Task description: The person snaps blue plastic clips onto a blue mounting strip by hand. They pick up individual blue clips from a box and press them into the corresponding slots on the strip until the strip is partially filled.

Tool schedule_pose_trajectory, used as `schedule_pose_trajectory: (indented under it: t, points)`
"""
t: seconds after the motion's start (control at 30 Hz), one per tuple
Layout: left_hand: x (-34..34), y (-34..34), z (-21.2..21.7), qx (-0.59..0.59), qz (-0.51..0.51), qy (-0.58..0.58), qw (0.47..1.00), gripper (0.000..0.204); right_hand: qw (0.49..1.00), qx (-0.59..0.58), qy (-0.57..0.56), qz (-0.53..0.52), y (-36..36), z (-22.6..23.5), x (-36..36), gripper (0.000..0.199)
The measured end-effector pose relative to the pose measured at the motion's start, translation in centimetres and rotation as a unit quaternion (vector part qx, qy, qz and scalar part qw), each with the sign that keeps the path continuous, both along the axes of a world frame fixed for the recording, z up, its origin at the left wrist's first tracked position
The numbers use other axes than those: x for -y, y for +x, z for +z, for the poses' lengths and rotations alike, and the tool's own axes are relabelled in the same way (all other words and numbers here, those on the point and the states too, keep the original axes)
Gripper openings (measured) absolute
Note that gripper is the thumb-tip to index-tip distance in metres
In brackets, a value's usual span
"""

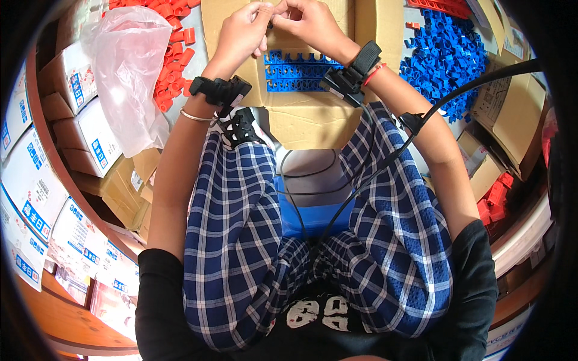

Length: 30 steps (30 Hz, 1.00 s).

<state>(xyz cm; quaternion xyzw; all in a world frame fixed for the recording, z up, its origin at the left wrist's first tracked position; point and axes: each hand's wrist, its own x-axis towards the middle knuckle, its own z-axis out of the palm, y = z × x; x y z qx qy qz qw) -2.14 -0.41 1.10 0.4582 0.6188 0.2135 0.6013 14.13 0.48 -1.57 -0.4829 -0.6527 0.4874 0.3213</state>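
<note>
Both hands meet over the open cardboard box (310, 126), the left hand (245, 30) and right hand (310, 23) with thumbs and forefingers bent toward each other until the tips almost touch; a small dark bit shows between them, but whether either pinches it I cannot tell. Below the fingers, rows of blue pipe clips (295, 78) lie along the box's near edge, just beyond its folded-out flap. Good handling here seems to ask for light fingertip pressure, one hand steadying while the other adjusts, and wrists high enough that the black wrist modules (232, 94) don't brush the rows; the right one overlaps their right end in this view. Tilting the fingers a little would bare whatever lies between them. The black cable (475, 85) passing the right forearm is best left slack. Loose blue clips (445, 60) lie beyond the box's right edge, and red plastic fittings (174, 69) beyond its left, next to a translucent plastic bag (127, 72).
</note>
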Motion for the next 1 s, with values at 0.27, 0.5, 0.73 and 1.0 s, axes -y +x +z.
schedule_pose_trajectory:
  t: [0.27, 0.5, 0.73, 1.0]
  points:
    - [-0.1, 0.4, 0.7, -0.058, -0.027, 0.011, 0.998, 0.036, 0.999, 0.039, -0.004, -0.007, 0.5, -0.2, -0.2, 0.026]
    - [-0.1, 0.3, 0.6, -0.035, -0.023, 0.035, 0.998, 0.035, 1.0, 0.012, -0.017, -0.003, 0.8, -0.2, -0.2, 0.025]
    - [-0.3, 0.0, 0.1, -0.045, -0.068, 0.01, 0.997, 0.036, 0.999, 0.045, 0.002, 0.002, 1.3, -0.5, -0.2, 0.026]
    - [-0.5, -0.4, 0.2, 0.039, -0.034, 0.003, 0.999, 0.036, 0.997, 0.008, -0.067, 0.044, 3.5, -2.3, 0.4, 0.03]
